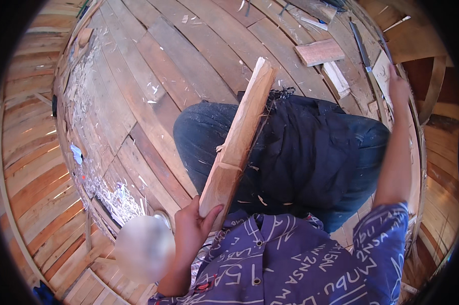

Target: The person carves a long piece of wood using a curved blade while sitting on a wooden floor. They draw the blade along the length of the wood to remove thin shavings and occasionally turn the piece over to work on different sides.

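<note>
My left hand (191,223) is closed round the lower end of a long, rough-hewn piece of wood (238,137). The wood slants up and away across my lap, with a notch-like step across its face and splintered fibres along one edge. My right arm reaches far out to the right, and my right hand (399,86) looks closed beside the boat-like curved side. A thin grey edge runs up from its fingers, too unclear to name. Close by lie a pale flat board (382,76) and a long dark blade-like tool (361,46).
Plank flooring (189,56) spreads before my crossed legs, scattered with chips. A reddish wood block (319,52) and a pale offcut (336,79) lie at the right. Shavings (120,201) pile along the left edge. Curved plank walls (36,152) rise on both sides. A pale blurred patch covers the lower left.
</note>
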{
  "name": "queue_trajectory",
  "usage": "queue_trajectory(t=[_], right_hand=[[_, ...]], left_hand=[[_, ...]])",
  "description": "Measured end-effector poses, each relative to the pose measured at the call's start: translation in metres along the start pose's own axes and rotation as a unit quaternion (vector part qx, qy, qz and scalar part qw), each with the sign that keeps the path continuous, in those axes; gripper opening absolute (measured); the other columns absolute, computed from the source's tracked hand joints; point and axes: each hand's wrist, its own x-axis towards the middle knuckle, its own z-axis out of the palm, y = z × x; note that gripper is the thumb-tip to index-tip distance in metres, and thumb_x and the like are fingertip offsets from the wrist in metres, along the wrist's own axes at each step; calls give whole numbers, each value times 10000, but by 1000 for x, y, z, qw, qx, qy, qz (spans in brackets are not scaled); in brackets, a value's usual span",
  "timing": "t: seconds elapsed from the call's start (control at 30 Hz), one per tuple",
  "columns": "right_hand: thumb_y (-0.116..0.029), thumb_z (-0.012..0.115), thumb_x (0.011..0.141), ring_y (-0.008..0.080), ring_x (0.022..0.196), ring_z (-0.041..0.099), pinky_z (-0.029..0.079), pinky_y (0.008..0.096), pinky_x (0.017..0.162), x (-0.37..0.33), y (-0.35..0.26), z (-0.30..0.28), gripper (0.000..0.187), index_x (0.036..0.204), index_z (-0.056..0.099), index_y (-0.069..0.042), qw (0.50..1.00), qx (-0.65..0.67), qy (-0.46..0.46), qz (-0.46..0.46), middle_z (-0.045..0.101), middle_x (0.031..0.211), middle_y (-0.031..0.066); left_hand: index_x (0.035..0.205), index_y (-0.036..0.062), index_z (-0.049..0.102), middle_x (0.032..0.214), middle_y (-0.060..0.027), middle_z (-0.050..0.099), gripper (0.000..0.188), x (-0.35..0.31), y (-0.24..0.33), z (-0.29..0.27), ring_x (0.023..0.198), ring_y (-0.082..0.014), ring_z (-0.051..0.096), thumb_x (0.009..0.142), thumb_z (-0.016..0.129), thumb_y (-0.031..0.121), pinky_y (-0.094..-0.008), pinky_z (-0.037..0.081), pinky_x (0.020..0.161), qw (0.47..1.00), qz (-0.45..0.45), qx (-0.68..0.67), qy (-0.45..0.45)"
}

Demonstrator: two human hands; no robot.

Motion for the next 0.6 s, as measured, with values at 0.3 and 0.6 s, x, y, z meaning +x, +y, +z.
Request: queue_trajectory(t=[0.3,0.6], right_hand=[[-572,639,871,403,588,612,475,452,574,-159,-133,-52,608,697,628,10,958,224,-150,-95,589,603,219],[-622,563,876,325,562,650,513,428,515,-191,-221,-41,603,639,639,-73,907,195,-171,-332,621,569,124]], left_hand=[[896,-55,581,699,-195,649,317,2,-8,6,631,-240,689,856,774,193,-314,501,517,999,-11,34,-32],[769,-18,544,579,-200,575,377,-2,4,10,505,-297,640,831,799,252,-334,451,451,999,-6,45,14]])
